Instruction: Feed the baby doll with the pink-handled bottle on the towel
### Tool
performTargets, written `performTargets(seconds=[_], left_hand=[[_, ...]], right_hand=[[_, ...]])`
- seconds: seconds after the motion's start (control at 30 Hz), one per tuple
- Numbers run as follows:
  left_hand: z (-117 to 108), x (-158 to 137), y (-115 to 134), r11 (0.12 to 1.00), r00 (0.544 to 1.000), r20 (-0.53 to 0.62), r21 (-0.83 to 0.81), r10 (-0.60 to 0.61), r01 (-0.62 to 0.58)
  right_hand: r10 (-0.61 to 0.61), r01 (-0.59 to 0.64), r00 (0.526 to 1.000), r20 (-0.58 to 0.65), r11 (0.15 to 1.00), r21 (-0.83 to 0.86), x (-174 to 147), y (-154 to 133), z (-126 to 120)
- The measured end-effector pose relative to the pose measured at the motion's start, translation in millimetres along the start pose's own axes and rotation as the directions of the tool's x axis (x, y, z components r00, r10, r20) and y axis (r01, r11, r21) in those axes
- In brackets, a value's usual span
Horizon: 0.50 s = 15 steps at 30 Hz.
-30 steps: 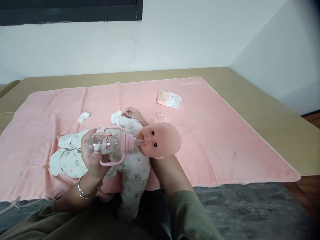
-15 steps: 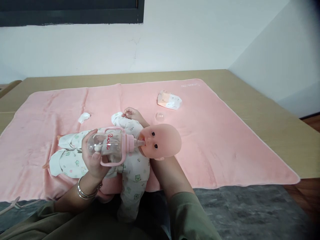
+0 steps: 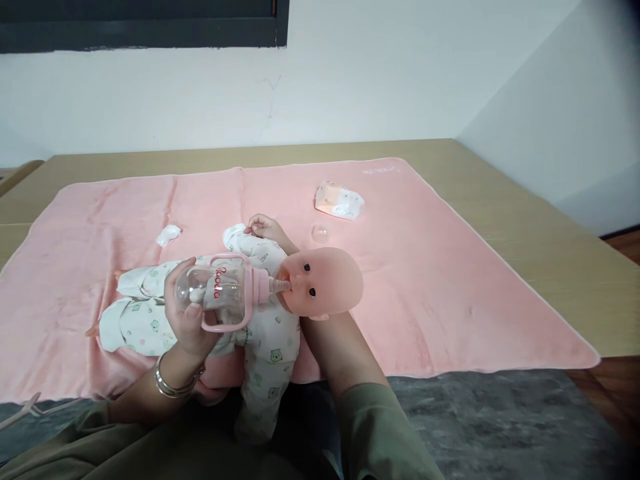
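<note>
1. A broad tan wooden table point(image 3: 525, 220) runs back to the white wall, and a grey mottled surface lies along its near edge.
2. A large soft pink fleece blanket point(image 3: 425, 280) is spread over most of the tabletop, its near hem close to the table's front edge.
3. A plastic baby doll in a white sleepsuit printed with small green bears point(image 3: 265, 313) lies on its back across the blanket's near part, bald head to the right, legs to the left, one small arm raised away from the person.
4. The person's right forearm, in an olive sleeve, runs up beneath the doll's head; the right hand itself is hidden behind the head, so I cannot tell how its fingers are set.
5. The left hand point(image 3: 187, 313), with silver bangles at the wrist, is curled around the base of a clear plastic feeding bottle with pink handles and a pink collar point(image 3: 225, 290). The bottle lies nearly level above the doll's chest, its teat at the doll's mouth.
6. A folded white printed packet point(image 3: 339, 201) lies on the blanket beyond the head.
7. A crumpled white scrap point(image 3: 167, 235) sits on the blanket to the left, beyond the doll's legs.
8. A small clear domed cap point(image 3: 319, 233) rests just nearer than the packet, apart from it.
</note>
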<state>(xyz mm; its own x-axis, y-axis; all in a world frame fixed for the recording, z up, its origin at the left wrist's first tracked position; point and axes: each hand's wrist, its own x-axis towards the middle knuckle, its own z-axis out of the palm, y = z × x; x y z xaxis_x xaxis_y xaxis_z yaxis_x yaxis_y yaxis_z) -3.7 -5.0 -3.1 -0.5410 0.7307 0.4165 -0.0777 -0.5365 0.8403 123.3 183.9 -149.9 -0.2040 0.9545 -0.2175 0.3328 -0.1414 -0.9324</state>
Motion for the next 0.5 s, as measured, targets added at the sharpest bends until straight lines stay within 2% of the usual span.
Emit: performTargets(seconds=[0.1, 0.27, 0.33, 0.43, 0.5], left_hand=[[0, 0, 1, 1.000, 1.000, 0.008, 0.001, 0.002, -0.002], [-1, 0, 1, 1.000, 1.000, 0.017, -0.014, 0.003, -0.003], [-1, 1, 1, 1.000, 1.000, 0.009, -0.010, -0.001, 0.001], [0, 1, 1, 1.000, 1.000, 0.008, -0.010, -0.013, 0.013], [0, 1, 1, 1.000, 1.000, 0.010, -0.015, -0.010, 0.010]], right_hand=[[0.005, -0.005, 1.000, -0.005, 1.000, -0.019, 3, 4, 0], [0.037, -0.023, 0.998, 0.055, 0.971, -0.237, 4, -2, 0], [-0.041, 0.065, 0.994, 0.104, 0.968, -0.243, 3, -6, 1], [-0.250, 0.272, 0.952, 0.176, 0.956, -0.111, -2, -13, 3], [-0.309, 0.321, 0.935, 0.173, 0.946, -0.043, -7, -19, 4]])
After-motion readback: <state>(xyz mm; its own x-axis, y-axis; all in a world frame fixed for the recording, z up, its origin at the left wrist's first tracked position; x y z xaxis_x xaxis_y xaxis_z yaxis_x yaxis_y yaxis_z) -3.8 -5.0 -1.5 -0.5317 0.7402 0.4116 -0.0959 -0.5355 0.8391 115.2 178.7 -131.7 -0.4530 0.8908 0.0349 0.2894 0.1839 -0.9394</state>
